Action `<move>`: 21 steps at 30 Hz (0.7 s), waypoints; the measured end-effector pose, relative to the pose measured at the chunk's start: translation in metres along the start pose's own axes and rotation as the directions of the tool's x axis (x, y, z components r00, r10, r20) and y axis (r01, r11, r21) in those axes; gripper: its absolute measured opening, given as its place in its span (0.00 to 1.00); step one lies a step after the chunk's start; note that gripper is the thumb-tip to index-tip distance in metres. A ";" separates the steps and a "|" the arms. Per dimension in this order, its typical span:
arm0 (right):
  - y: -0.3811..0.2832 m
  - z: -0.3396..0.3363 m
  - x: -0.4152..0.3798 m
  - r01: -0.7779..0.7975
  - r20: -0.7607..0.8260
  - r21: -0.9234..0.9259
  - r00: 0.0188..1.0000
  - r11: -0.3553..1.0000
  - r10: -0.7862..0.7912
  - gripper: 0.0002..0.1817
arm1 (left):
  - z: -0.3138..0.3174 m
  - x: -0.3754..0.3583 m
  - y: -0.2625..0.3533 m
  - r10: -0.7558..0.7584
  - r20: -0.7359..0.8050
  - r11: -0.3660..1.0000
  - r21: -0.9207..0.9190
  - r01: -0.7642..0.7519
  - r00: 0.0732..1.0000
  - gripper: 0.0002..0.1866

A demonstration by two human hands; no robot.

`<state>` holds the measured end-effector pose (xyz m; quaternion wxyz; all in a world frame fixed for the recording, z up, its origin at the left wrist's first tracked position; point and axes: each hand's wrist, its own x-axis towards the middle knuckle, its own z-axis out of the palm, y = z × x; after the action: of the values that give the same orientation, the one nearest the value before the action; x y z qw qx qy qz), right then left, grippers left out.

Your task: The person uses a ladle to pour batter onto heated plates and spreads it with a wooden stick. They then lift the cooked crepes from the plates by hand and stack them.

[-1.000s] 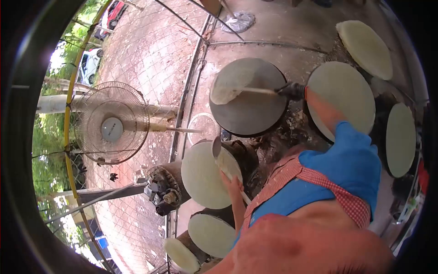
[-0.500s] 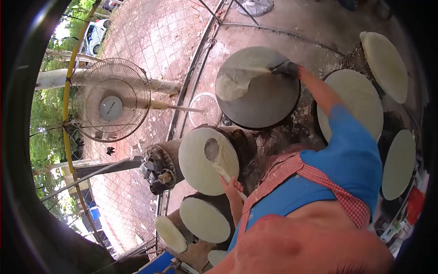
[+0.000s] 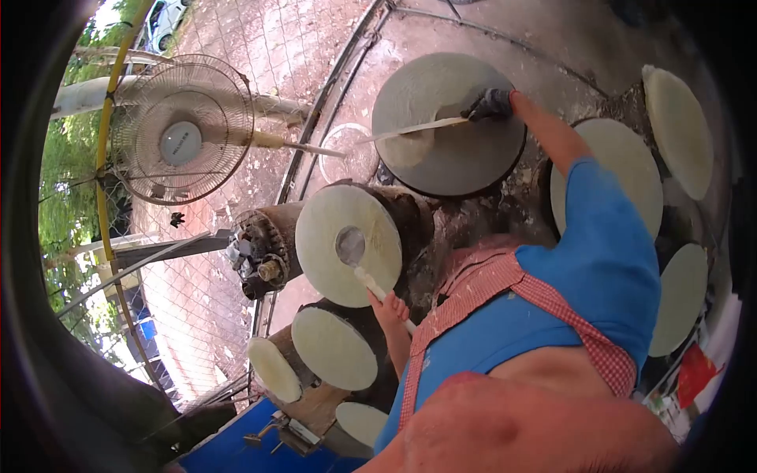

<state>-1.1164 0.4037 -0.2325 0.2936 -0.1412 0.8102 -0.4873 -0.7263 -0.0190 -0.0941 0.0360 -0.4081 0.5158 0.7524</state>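
Head view: a standing fan (image 3: 180, 130) is seen at far left behind wire mesh. A ladle (image 3: 352, 251) is gripped by its handle in the closed left hand (image 3: 389, 307), its bowl resting on a pale batter-coated disc (image 3: 347, 236). Further right, a long flat spreader (image 3: 410, 128) is clasped in the gloved right hand (image 3: 490, 104) and laid across a dark round griddle (image 3: 461, 134), partly smeared with batter. More pale discs (image 3: 678, 130) are ranged at right.

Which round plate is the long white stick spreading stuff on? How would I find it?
Start at the big standing fan and look across to the right. The dark grey griddle there is the one, with the right hand holding a long white spreader over it. Every neighbouring disc is fully pale; only this one shows dark metal.
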 end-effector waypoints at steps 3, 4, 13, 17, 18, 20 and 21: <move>0.019 -0.004 -0.061 -0.052 0.038 -0.017 0.998 0.998 0.053 0.10 | -0.003 -0.002 -0.005 -0.015 0.032 0.998 -0.066 0.017 0.999 0.36; 0.021 -0.007 -0.082 -0.074 0.044 -0.004 0.996 0.997 0.074 0.10 | -0.007 -0.008 -0.006 -0.018 0.020 0.996 -0.082 0.020 1.000 0.36; 0.006 0.005 0.006 0.298 0.067 -0.216 0.955 0.930 -0.290 0.08 | -0.024 -0.028 -0.011 -0.037 0.008 0.992 -0.123 0.038 0.999 0.36; -0.025 -0.002 -0.137 -0.153 0.122 -0.468 0.964 0.870 0.235 0.17 | -0.046 -0.033 -0.003 -0.032 0.090 0.997 -0.061 0.038 0.995 0.36; -0.037 -0.001 -0.186 -0.530 0.074 -0.241 0.825 0.813 0.560 0.22 | -0.053 -0.030 0.001 -0.033 0.108 0.999 -0.036 0.037 0.994 0.36; -0.026 0.009 -0.290 -0.646 -0.056 -0.099 0.763 0.757 0.644 0.22 | -0.071 -0.020 0.003 -0.030 0.174 0.999 -0.025 0.034 0.984 0.36; -0.037 0.034 -0.335 -0.708 -0.201 -0.124 0.704 0.695 0.682 0.14 | -0.084 -0.014 0.007 -0.044 0.187 0.999 -0.024 0.049 0.981 0.36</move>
<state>-0.8333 0.5341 -0.0992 0.3837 0.1829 0.8645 -0.2681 -0.6718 -0.0843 -0.0911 0.0960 -0.3481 0.4897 0.7936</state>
